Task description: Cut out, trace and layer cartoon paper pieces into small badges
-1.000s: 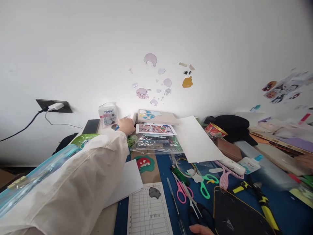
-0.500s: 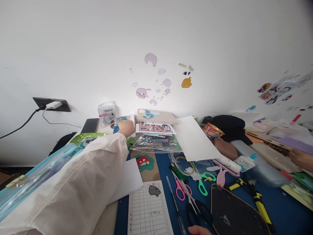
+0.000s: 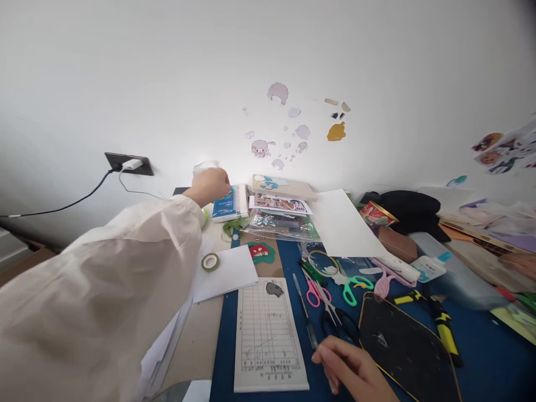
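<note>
Left hand: at the back of the tabletop, in front of a clear pouch; its fingers are turned away from where I stand, so spread and hold cannot be told. Pouch: against the wall, partly covered; likely light, limp, slippery; best pinched by its top edge. Blue packet: just beside that hand, near green string; probably light, soft-sided; take by opposite edges. Right hand: fingers loosely curled, partly open, nothing visible in them. Pen: just beside; light, stiff, apt to roll; grip mid-barrel.
</note>
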Action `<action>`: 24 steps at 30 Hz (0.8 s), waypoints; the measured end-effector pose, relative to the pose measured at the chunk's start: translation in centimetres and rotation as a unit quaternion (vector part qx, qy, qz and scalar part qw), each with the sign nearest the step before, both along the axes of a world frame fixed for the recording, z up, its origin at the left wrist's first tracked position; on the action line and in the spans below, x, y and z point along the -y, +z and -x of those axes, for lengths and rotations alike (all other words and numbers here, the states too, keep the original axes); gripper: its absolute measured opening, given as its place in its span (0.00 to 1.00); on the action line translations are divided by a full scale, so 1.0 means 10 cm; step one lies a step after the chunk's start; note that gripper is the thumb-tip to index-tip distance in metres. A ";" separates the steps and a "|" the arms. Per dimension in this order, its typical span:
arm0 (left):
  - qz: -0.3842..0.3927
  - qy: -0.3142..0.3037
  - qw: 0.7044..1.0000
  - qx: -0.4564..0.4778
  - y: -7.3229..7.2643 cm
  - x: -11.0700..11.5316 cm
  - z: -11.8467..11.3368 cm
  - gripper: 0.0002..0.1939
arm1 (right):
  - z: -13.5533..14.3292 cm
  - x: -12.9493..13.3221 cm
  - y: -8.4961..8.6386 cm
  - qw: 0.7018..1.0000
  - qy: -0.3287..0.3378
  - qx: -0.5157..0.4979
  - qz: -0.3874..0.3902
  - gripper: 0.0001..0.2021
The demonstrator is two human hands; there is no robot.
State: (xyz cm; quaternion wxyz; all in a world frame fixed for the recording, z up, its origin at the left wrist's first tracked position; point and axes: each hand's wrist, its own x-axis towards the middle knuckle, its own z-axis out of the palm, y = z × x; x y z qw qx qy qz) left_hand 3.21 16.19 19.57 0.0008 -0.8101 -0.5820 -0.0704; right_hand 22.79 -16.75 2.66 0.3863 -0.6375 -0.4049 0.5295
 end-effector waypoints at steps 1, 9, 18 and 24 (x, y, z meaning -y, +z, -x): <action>-0.012 -0.006 1.000 0.003 0.09 0.15 0.06 0.11 | 0.01 -0.04 0.03 1.000 0.008 0.027 -0.010 0.30; 0.025 -0.086 0.996 -0.026 -0.43 1.29 0.49 0.10 | 0.10 -0.35 0.12 0.994 0.049 0.046 -0.083 0.28; 0.021 -0.019 0.997 -0.075 -1.53 1.13 0.49 0.17 | 0.02 -0.27 0.16 0.993 0.043 0.075 -0.084 0.24; 0.008 0.013 0.998 -0.061 -1.51 0.75 0.36 0.17 | -0.03 -0.45 0.07 0.955 0.059 0.268 -0.111 0.18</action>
